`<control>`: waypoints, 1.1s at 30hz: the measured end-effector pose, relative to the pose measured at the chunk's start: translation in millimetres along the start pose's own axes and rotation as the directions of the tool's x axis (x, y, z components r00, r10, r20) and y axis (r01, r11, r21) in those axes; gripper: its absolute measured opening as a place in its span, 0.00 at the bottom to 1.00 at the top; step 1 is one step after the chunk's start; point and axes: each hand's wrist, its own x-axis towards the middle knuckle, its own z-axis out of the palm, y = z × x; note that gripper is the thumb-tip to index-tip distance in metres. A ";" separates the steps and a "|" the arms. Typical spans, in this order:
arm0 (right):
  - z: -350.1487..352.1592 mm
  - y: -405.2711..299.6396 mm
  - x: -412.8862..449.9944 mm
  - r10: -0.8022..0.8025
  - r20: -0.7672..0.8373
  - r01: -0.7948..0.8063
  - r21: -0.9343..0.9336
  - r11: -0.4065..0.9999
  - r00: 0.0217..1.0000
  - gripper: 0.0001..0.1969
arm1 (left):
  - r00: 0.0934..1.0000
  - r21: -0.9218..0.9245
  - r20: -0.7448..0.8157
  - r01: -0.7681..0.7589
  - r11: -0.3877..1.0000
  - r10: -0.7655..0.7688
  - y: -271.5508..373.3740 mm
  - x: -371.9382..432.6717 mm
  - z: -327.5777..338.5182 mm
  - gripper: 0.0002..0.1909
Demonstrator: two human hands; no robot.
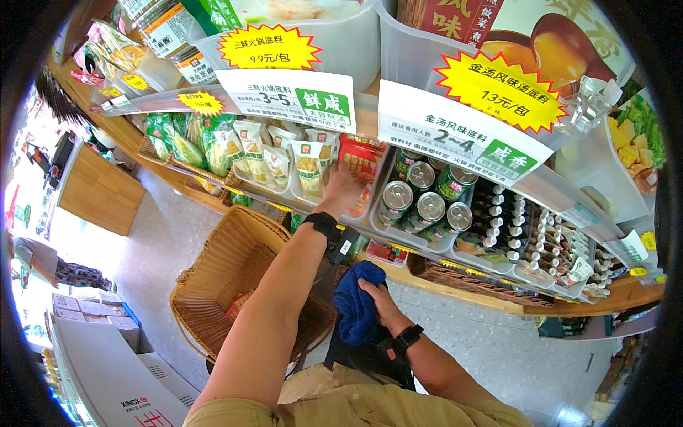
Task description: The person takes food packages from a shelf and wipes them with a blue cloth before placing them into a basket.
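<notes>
My left hand (341, 187) reaches into a shelf bin at the edge of some red packets (358, 160); its fingertips are partly hidden, so a grip cannot be made out. Just left of it stand clear-and-white pouches (308, 165) in a plastic bin. Lower down, my right hand (381, 301) holds a bunched blue cloth (355, 304) in front of my body. To the right of the red packets, green cans (428, 211) stand in a clear bin. Below my left forearm is a wicker basket (213, 277) with a red packet (240, 304) in it.
An upper shelf with price cards (461, 133) and plastic bins (341, 48) overhangs the lower one. Bottles with white caps (496, 213) stand at the right. A white cabinet (101, 363) is at lower left, near cartons (96, 309). Another person (42, 256) is at far left.
</notes>
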 end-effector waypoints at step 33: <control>-0.5 3.8 -2.9 0.009 0.040 -0.010 0.014 1.000 0.999 0.19 | 0.901 -0.313 -0.417 -0.267 0.911 0.121 1.8 -43.3 -82.2 0.06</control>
